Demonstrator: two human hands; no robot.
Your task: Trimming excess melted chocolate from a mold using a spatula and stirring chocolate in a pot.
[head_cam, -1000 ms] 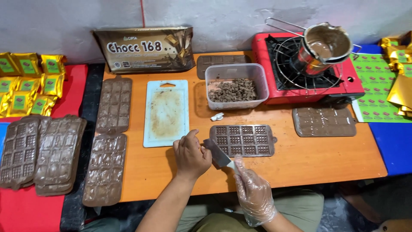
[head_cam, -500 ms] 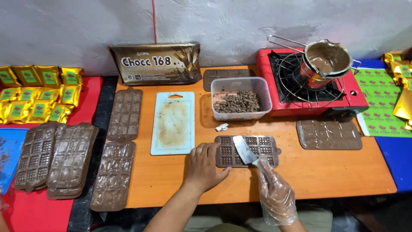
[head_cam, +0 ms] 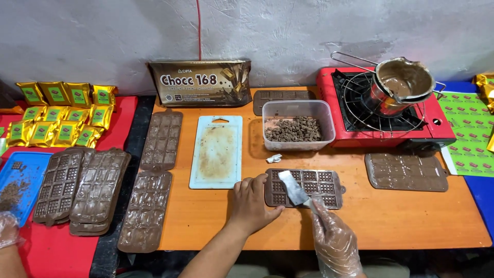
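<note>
A brown chocolate mould [head_cam: 315,186] filled with chocolate lies on the orange table [head_cam: 401,216] near its front edge. My bare left hand [head_cam: 251,203] presses on the mould's left end and steadies it. My right hand [head_cam: 333,242], in a clear plastic glove, holds a metal scraper [head_cam: 294,188] whose blade lies flat across the left half of the mould.
A white cutting board [head_cam: 217,150] lies left of the mould, a plastic tub of chocolate bits [head_cam: 297,125] behind it. A red stove with a chocolate pot [head_cam: 401,85] stands at the right. Filled moulds [head_cam: 162,139] and gold packets [head_cam: 62,113] lie to the left. Another person's gloved hand [head_cam: 7,231] shows at the far left.
The scraper blade has slid leftward across the mould. My left hand stays pressed on the mould's left end. The view has shifted slightly.
</note>
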